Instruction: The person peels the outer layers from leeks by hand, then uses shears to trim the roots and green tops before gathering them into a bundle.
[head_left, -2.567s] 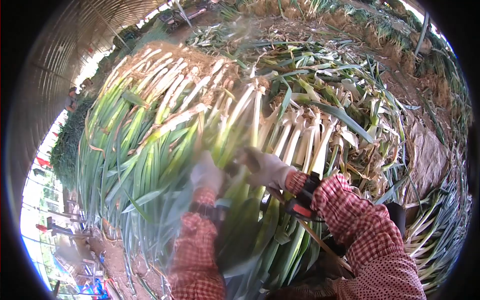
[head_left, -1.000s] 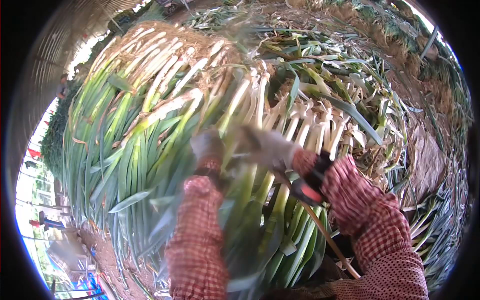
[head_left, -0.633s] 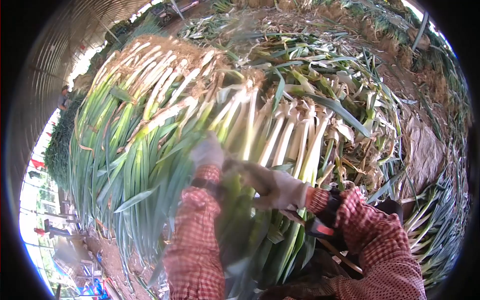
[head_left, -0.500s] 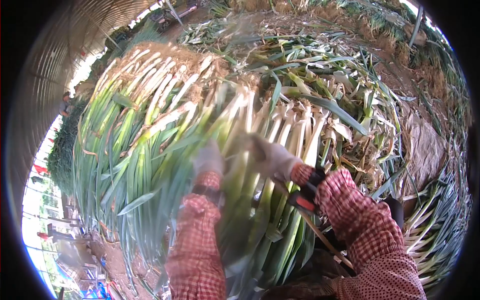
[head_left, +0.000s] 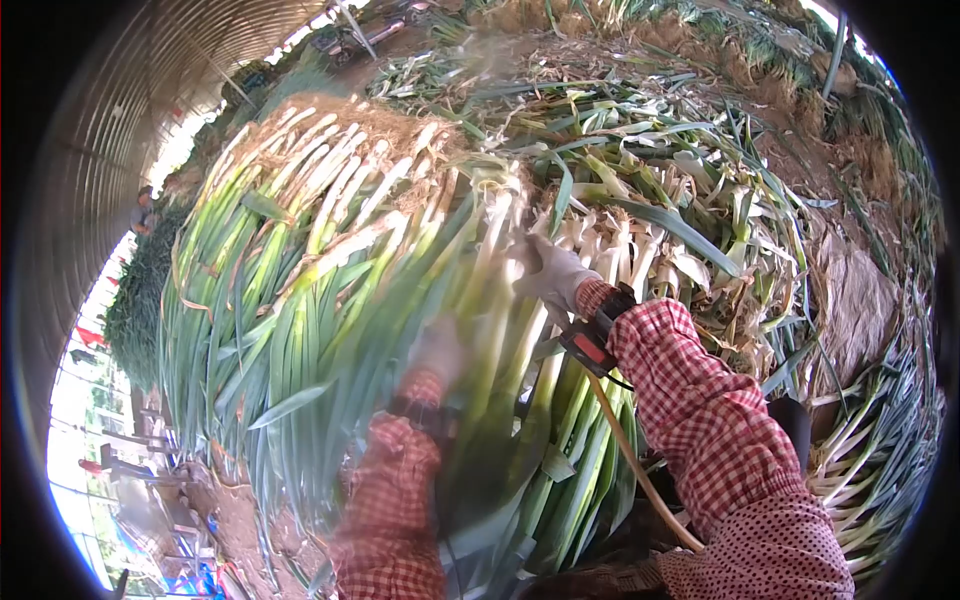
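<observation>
My left hand (head_left: 437,350), in a pale glove, is smeared by motion over the green leaves of the long green onions; its fingers cannot be made out. Higher and to the right, my right hand (head_left: 553,272), gloved too, is at the white stems of a blurred bunch (head_left: 490,250), its fingers bent around something I cannot make out. A black and red device (head_left: 588,350) sits under my right wrist, with a tan hose running down from it. Left of my hands lies a thick row of onions (head_left: 300,240) with rooty ends up.
Stripped leaves and pale stalks (head_left: 690,190) are heaped at the upper right. More onions (head_left: 865,450) lie at the lower right, beside a brown sheet (head_left: 850,290). A distant person (head_left: 144,212) is at the far left, near a curved ribbed wall (head_left: 100,130).
My right hand has moved up a little along the stems, and the device beneath it has shifted up and left. My left hand has moved slightly right and down. The view has shifted slightly.
</observation>
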